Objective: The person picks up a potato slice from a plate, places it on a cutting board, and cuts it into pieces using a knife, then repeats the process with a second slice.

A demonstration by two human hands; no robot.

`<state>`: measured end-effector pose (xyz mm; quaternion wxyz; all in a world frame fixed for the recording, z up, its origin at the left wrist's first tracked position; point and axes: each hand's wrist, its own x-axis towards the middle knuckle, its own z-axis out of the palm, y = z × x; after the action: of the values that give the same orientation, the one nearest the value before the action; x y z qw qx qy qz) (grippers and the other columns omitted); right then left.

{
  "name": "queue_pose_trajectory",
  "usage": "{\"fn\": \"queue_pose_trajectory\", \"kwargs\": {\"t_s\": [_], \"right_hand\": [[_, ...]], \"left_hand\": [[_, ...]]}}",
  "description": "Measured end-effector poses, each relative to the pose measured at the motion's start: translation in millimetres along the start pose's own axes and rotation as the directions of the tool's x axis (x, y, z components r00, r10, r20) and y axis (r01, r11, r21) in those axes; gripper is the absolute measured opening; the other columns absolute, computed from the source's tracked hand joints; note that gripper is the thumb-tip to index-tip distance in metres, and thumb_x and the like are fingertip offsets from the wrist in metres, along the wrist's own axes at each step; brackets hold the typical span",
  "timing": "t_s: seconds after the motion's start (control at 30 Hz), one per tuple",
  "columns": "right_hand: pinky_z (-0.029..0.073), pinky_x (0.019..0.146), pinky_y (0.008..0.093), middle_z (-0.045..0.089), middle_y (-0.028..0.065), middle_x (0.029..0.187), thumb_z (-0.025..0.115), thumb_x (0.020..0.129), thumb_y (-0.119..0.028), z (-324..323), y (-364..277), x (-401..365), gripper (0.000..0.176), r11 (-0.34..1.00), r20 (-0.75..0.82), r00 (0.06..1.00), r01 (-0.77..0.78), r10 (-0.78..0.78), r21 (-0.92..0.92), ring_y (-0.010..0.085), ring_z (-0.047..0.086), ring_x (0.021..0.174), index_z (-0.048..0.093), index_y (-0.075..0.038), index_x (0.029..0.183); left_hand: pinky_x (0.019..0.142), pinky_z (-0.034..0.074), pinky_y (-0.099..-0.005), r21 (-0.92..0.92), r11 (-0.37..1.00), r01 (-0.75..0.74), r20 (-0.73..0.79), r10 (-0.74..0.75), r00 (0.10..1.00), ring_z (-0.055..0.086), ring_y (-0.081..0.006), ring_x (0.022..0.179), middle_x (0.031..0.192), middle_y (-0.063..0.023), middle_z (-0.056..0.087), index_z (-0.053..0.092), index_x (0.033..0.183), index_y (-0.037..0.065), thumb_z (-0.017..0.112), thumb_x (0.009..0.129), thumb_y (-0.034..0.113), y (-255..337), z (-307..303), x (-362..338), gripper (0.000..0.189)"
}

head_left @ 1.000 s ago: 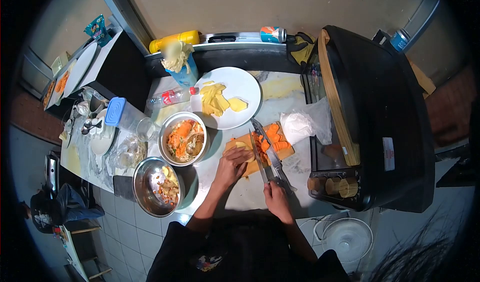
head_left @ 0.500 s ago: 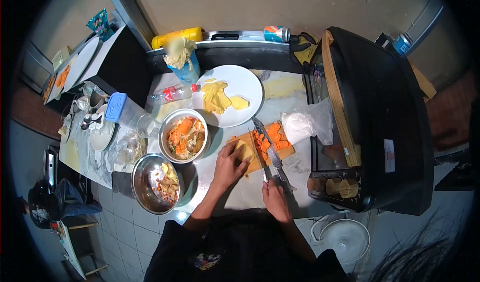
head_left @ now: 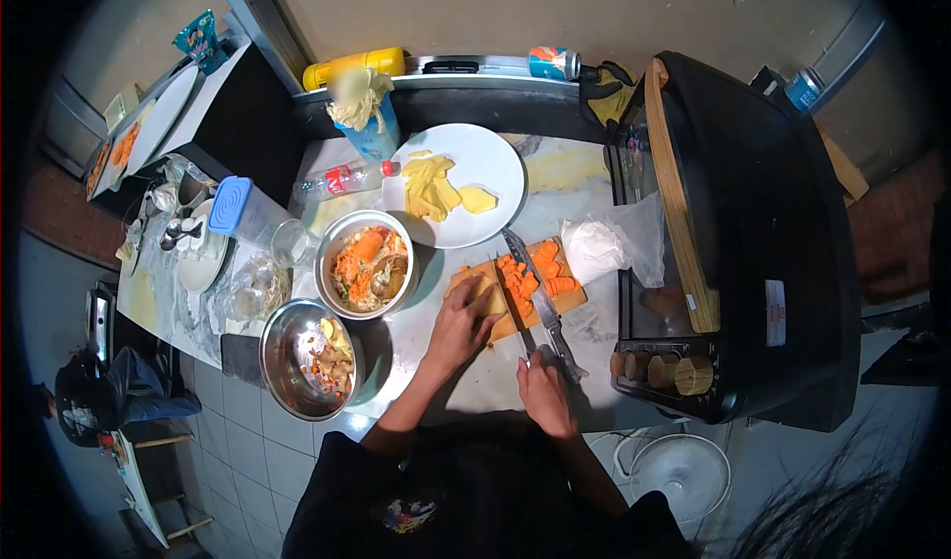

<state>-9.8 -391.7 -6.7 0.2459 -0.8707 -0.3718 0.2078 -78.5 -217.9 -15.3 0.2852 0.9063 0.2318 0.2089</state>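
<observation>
My left hand [head_left: 462, 323] is closed over a pale yellow peeled potato [head_left: 489, 297], its fingers pressing it to the wooden cutting board [head_left: 503, 329]. In my right hand [head_left: 545, 392] is the handle of a kitchen knife [head_left: 517, 316], whose blade stands just right of the potato; whether it touches is hard to tell. Chopped carrots [head_left: 543, 267] lie on the board's right part. Across them rests a second knife [head_left: 546, 311], its dark handle close to my right hand.
Behind the board, a white plate [head_left: 500, 163] bears yellow slices. To the left stand a pot of shredded vegetables [head_left: 327, 286] and a steel bowl of peelings [head_left: 282, 391]. A bag of white powder [head_left: 594, 250] sits near the black oven [head_left: 763, 252]. A person [head_left: 89, 400] is at far left.
The potato under my left hand shows less of its round face, and my left fingers have shifted slightly on it. The held knife remains beside it, its blade tilted slightly differently.
</observation>
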Motion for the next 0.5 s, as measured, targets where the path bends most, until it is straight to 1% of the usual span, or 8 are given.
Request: {"fn": "queue_pose_trajectory", "kwargs": {"t_s": [0.07, 0.1, 0.17, 0.3, 0.37, 0.4, 0.47, 0.5], "right_hand": [[0.043, 0.063, 0.0546, 0.057, 0.0308, 0.071, 0.044, 0.094, -0.024, 1.8, 3.0, 0.9, 0.033, 1.0, 0.067, 0.998, -0.022, 0.02, 0.022, 0.0476, 0.057, 0.069, 0.05, 0.007, 0.103], [0.043, 0.063, 0.0546, 0.057, 0.0308, 0.071, 0.044, 0.094, -0.024, 0.9, 2.4, 1.0, 0.033, 0.999, 0.067, 0.998, -0.024, 0.023, 0.023, 0.0476, 0.057, 0.069, 0.05, 0.007, 0.103], [0.047, 0.066, 0.0492, 0.058, 0.0308, 0.078, 0.044, 0.094, -0.024, -2.4, -0.8, -0.1, 0.042, 0.996, 0.167, 0.983, -0.067, 0.077, -0.06, 0.0453, 0.059, 0.073, 0.046, 0.009, 0.12], [0.047, 0.066, 0.0482, 0.059, 0.0297, 0.078, 0.045, 0.093, -0.024, -2.8, -2.9, -4.0, 0.043, 0.996, 0.176, 0.981, -0.08, 0.087, -0.05, 0.0437, 0.06, 0.074, 0.046, 0.008, 0.122], [0.047, 0.068, 0.0491, 0.059, 0.0297, 0.077, 0.045, 0.094, -0.024, -0.8, 1.5, -8.2, 0.042, 0.989, 0.132, 0.984, 0.127, -0.117, -0.075, 0.0451, 0.059, 0.077, 0.046, 0.008, 0.12], [0.047, 0.068, 0.0491, 0.059, 0.0297, 0.077, 0.045, 0.094, -0.024, 1.0, 1.2, -7.7, 0.042, 0.989, 0.134, 0.984, 0.128, -0.117, -0.073, 0.0451, 0.059, 0.077, 0.046, 0.008, 0.12], [0.046, 0.07, 0.0504, 0.058, 0.0308, 0.076, 0.043, 0.095, -0.024, -0.6, -5.4, -4.6, 0.039, 0.991, 0.204, 0.969, -0.137, 0.136, -0.012, 0.0468, 0.058, 0.078, 0.046, 0.008, 0.117], [0.046, 0.07, 0.0504, 0.058, 0.0308, 0.076, 0.043, 0.095, -0.024, -1.6, -6.2, -4.0, 0.039, 0.99, 0.205, 0.969, -0.139, 0.138, -0.011, 0.0468, 0.058, 0.078, 0.046, 0.008, 0.117]], "left_hand": [[0.1, 0.036, -0.0429, 0.009, 1.0, -0.026, 0.03, 0.026, 0.999, 0.044, -0.0387, 0.118, 0.129, -0.0205, 0.047, 0.057, 0.117, -0.002, 0.067, 0.078, 0.017, 0.4, -1.1, 0.5, 0.045], [0.1, 0.036, -0.0431, -0.018, 1.0, -0.001, 0.037, 0.001, 0.999, 0.044, -0.0384, 0.119, 0.129, -0.0196, 0.047, 0.056, 0.118, -0.001, 0.067, 0.078, 0.016, 1.7, -1.8, 1.0, 0.045], [0.101, 0.036, -0.0433, -0.047, 0.999, 0.023, 0.05, -0.02, 0.999, 0.043, -0.038, 0.12, 0.13, -0.0186, 0.046, 0.055, 0.119, -0.001, 0.066, 0.078, 0.015, 4.1, -4.0, 2.1, 0.045], [0.1, 0.036, -0.0431, -0.053, 0.998, 0.024, 0.096, -0.018, 0.995, 0.041, -0.0373, 0.123, 0.131, -0.019, 0.046, 0.053, 0.122, -0.001, 0.064, 0.08, 0.014, 2.2, -6.4, 0.5, 0.046], [0.1, 0.036, -0.0429, -0.042, 0.999, 0.016, 0.099, -0.012, 0.995, 0.04, -0.0371, 0.124, 0.131, -0.019, 0.046, 0.053, 0.122, -0.001, 0.064, 0.081, 0.014, 1.4, -5.2, -1.1, 0.045], [0.1, 0.037, -0.0428, -0.029, 0.999, 0.024, 0.094, -0.021, 0.995, 0.041, -0.0375, 0.124, 0.131, -0.0194, 0.046, 0.054, 0.122, -0.001, 0.063, 0.081, 0.014, 2.2, -4.0, -1.3, 0.044], [0.1, 0.038, -0.0427, -0.018, 0.999, 0.03, 0.092, -0.028, 0.995, 0.041, -0.038, 0.124, 0.131, -0.0197, 0.047, 0.054, 0.122, -0.001, 0.062, 0.082, 0.015, 5.4, -1.1, -0.8, 0.044], [0.099, 0.038, -0.0426, 0.005, 1.0, 0.03, 0.07, -0.031, 0.997, 0.041, -0.0385, 0.123, 0.13, -0.0208, 0.047, 0.054, 0.121, -0.002, 0.061, 0.082, 0.015, 7.6, 0.4, -1.2, 0.042]]}}
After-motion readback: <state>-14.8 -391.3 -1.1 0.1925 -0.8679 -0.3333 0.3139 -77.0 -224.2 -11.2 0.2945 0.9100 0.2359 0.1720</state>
